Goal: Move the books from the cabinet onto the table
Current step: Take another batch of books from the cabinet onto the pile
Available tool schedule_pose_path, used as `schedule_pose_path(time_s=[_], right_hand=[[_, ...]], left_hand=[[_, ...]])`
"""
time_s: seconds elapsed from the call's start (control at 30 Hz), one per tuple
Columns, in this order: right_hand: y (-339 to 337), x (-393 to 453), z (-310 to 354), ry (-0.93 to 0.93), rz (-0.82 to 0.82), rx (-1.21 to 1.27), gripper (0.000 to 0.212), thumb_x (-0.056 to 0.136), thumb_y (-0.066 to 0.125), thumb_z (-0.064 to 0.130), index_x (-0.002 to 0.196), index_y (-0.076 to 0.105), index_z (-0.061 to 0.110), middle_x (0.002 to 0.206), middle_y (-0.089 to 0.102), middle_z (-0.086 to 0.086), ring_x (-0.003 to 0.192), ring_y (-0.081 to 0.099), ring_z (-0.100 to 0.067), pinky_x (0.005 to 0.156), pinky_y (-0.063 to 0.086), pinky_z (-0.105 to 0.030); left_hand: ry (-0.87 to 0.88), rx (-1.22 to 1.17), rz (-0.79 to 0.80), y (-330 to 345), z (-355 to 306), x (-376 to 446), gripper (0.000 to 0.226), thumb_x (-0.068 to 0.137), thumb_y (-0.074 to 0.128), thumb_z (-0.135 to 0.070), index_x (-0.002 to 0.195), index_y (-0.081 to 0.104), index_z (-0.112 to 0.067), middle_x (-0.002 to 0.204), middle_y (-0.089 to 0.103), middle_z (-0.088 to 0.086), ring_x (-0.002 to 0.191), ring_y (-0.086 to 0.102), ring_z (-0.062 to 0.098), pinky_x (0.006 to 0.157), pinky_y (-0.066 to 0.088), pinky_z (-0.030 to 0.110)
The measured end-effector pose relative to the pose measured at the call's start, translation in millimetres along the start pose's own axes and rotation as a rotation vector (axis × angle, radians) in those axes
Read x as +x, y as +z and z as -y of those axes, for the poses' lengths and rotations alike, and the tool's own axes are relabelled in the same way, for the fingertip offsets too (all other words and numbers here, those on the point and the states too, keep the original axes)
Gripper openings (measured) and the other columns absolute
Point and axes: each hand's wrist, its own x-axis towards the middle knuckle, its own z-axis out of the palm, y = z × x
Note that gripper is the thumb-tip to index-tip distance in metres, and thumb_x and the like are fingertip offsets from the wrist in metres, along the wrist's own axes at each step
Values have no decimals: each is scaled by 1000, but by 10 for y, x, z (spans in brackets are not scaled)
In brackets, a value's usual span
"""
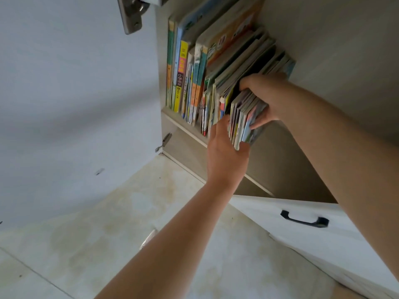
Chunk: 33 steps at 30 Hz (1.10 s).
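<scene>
Books (pixel 192 83) are packed upright on the cabinet shelf (pixel 185 128), spines facing me, a yellow-spined one (pixel 180 76) near the left end and a few big flat ones (pixel 218 29) leaning across the top of the row. From my view both hands are up at the right end of the shelf working on one chunk of them. My right hand (pixel 266 98) is reaching in from the right, fingers curled over the top and down the far side of a thin bundle of paperbacks (pixel 244 119), thumb wrapped under the lower corner, so it's got a proper grip on that bundle. The bundle is tilted out from the rest of the row, bottom edge sticking past the shelf lip while the top is still tucked in among its neighbours. My left hand (pixel 226 152) comes up from below with the palm against the near side of the same bundle, thumb hooked under its bottom edge and fingers going up behind it where I can't see them, so it's holding it too, squeezing from the other side. So the bundle sits between my two hands, half out of the cabinet. The cabinet door (pixel 75 93) hangs open on the left with its hinge (pixel 133 14) up top. Down right there's a white drawer front (pixel 323 238) with a black handle (pixel 304 219), and pale stained floor tiles (pixel 129 212) underneath my arms
</scene>
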Motion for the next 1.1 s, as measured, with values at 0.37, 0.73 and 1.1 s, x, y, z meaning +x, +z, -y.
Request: schedule_pose_path(time_s=[0.37,0.73,1.1], right_hand=[[-283,20,-339,-16,-42,214,58,79,59,2,128,30,17,108,50,-17,87,65,-40,54,58,-55],[-351,-45,-531,31,-159,214,61,84,69,14,119,21,24,96,50,-10,74,65,-31,56,59,-51],[-375,-42,-530,-12,-153,184,51,88,65,10,107,19,20,91,49,-9,66,64,-28,52,58,-43]], left_hand=[[131,80,-18,278,136,-240,61,80,64,-3,136,44,-19,139,40,-2,131,40,16,105,41,25],[203,114,5,349,201,-198,56,80,66,-5,130,45,-18,129,44,-3,115,47,6,79,40,1],[136,41,-47,430,216,-89,80,82,72,-14,147,28,-24,134,44,-1,114,54,8,84,45,9]])
